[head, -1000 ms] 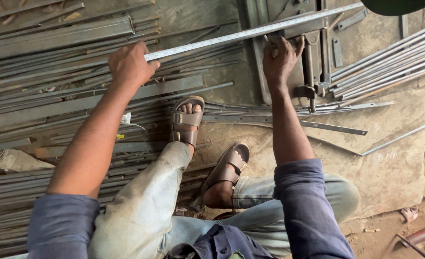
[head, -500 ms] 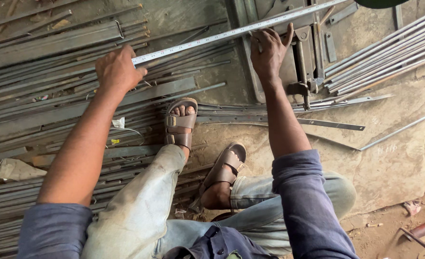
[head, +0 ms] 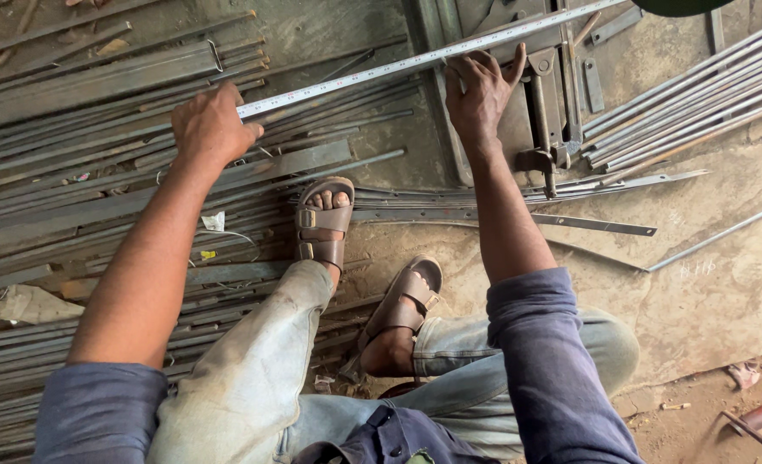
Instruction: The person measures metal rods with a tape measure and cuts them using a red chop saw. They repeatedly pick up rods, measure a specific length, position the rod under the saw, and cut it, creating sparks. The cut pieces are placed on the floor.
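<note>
Roughly, tape measure [head: 415,60]: stretched long, rising from lower left to upper right, above the metal bars [head: 97,94].
Left hand [head: 211,129]: closed over the tape's lower end.
Right hand [head: 481,94]: fingers spread, pressing the tape against the steel frame [head: 553,103].
Nearer hand: both touch it.

1. Floor [head: 707,283]: worn concrete and stone slab, dusty.
2. Flat steel strips [head: 80,198]: stacked, 9 o'clock.
3. Round rods [head: 690,103]: bundled, 2 o'clock.
4. Metal frame [head: 553,112]: 12 o'clock.
5. Crumpled paper [head: 28,305]: 8 o'clock.
</note>
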